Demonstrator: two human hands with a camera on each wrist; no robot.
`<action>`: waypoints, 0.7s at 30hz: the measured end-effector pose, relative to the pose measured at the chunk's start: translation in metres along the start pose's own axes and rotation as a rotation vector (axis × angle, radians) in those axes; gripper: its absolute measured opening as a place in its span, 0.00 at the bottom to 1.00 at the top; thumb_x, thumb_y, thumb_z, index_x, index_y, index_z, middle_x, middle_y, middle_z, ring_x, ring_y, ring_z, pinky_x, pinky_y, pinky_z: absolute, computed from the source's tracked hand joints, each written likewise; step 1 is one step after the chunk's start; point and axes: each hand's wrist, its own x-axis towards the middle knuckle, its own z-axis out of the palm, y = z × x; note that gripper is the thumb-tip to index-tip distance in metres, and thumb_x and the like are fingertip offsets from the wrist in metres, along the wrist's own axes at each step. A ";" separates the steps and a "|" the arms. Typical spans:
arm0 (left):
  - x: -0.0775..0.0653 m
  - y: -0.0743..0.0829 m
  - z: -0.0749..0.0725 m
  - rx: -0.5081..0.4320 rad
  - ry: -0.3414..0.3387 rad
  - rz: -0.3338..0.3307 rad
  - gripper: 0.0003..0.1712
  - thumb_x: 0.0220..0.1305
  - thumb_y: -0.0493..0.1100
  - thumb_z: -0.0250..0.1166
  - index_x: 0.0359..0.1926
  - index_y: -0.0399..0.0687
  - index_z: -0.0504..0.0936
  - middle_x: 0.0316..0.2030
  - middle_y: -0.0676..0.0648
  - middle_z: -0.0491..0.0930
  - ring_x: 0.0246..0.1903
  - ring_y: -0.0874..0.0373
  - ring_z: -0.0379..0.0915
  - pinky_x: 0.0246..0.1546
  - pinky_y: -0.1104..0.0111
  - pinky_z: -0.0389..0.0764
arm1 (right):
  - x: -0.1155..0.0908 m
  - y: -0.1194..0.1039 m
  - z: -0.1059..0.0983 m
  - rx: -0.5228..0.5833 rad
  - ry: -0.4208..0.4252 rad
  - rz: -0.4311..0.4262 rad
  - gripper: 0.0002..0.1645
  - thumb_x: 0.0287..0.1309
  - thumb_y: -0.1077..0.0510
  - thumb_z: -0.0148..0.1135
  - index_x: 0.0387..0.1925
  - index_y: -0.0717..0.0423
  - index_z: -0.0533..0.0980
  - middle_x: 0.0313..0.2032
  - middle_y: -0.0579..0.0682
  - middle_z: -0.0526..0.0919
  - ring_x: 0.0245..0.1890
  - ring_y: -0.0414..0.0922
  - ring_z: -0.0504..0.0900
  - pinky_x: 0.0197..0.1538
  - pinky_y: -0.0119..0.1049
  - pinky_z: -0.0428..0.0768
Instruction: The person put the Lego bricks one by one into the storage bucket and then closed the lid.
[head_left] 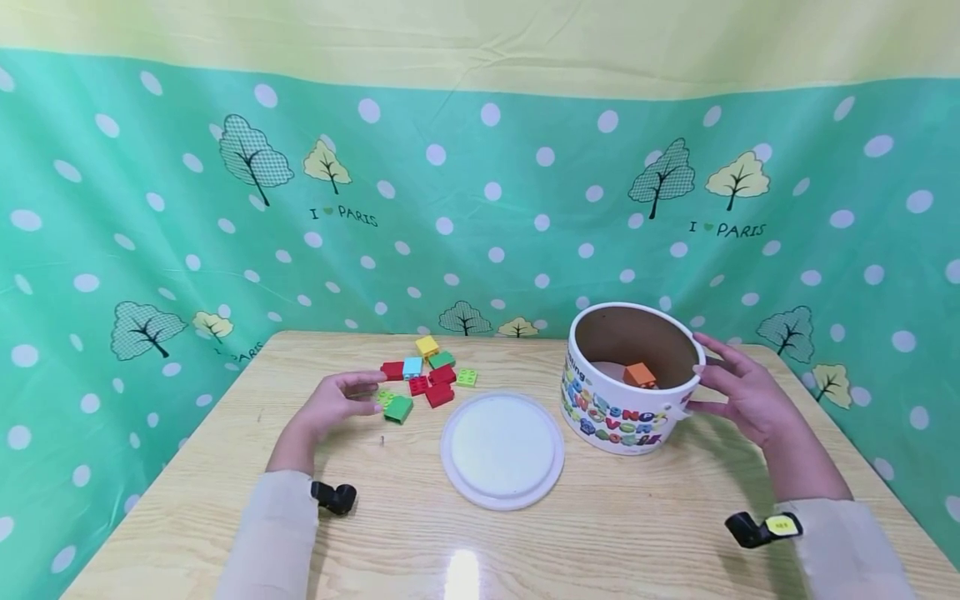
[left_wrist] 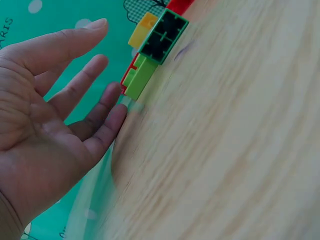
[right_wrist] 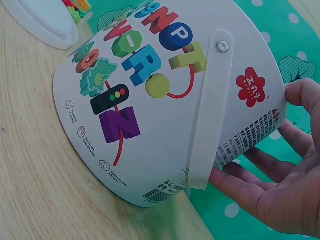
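Observation:
My left hand (head_left: 340,402) hovers beside a pile of toy bricks, its fingers loosely extended and holding nothing. Nearest to its fingertips are a lime brick (left_wrist: 141,79) and a green brick (head_left: 398,409), whose hollow underside shows in the left wrist view. On the right stands a white lidless bucket (head_left: 600,412) printed with colourful letters, with an orange brick (head_left: 640,376) inside. My right hand (head_left: 742,392) rests on the bucket's right side with spread fingers, the thumb at the rim. The bucket's white handle (right_wrist: 207,115) hangs down against its wall near the fingers.
A round white lid (head_left: 502,446) lies flat between pile and bucket. Farther back in the pile are several red bricks (head_left: 441,395), a light blue brick (head_left: 412,367) and a yellow brick (head_left: 427,347). A green dotted curtain (head_left: 480,192) hangs behind the wooden table (head_left: 570,542).

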 end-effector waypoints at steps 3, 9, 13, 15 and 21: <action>0.004 -0.003 -0.002 0.033 -0.034 -0.022 0.35 0.51 0.33 0.74 0.62 0.39 0.75 0.61 0.37 0.73 0.60 0.42 0.68 0.61 0.57 0.72 | 0.000 0.000 0.000 -0.002 0.005 0.001 0.39 0.69 0.55 0.57 0.76 0.41 0.53 0.63 0.52 0.63 0.48 0.38 0.79 0.44 0.48 0.85; 0.013 -0.010 -0.003 0.164 -0.055 -0.055 0.33 0.51 0.34 0.75 0.61 0.45 0.78 0.60 0.40 0.75 0.55 0.48 0.73 0.56 0.61 0.76 | -0.001 -0.001 0.002 -0.001 0.008 -0.007 0.39 0.69 0.54 0.57 0.76 0.43 0.52 0.65 0.55 0.60 0.48 0.37 0.79 0.43 0.47 0.85; 0.016 -0.011 -0.003 0.202 -0.054 -0.046 0.31 0.51 0.33 0.74 0.59 0.45 0.80 0.57 0.41 0.76 0.51 0.50 0.74 0.52 0.62 0.79 | -0.002 -0.001 0.001 -0.008 0.006 -0.014 0.39 0.70 0.54 0.56 0.76 0.43 0.53 0.64 0.53 0.62 0.48 0.37 0.78 0.44 0.48 0.85; 0.017 -0.011 -0.002 0.205 -0.045 -0.048 0.28 0.51 0.32 0.74 0.56 0.45 0.82 0.54 0.42 0.78 0.48 0.51 0.73 0.48 0.64 0.80 | -0.001 -0.001 0.001 -0.001 0.004 -0.013 0.39 0.69 0.55 0.57 0.76 0.43 0.53 0.63 0.52 0.62 0.48 0.37 0.79 0.44 0.48 0.85; 0.015 -0.015 -0.003 0.172 -0.013 -0.062 0.26 0.47 0.34 0.77 0.51 0.45 0.85 0.46 0.45 0.79 0.41 0.52 0.70 0.41 0.67 0.78 | 0.000 0.000 0.002 0.009 -0.001 -0.017 0.39 0.69 0.54 0.57 0.76 0.43 0.53 0.64 0.52 0.62 0.48 0.37 0.78 0.44 0.48 0.85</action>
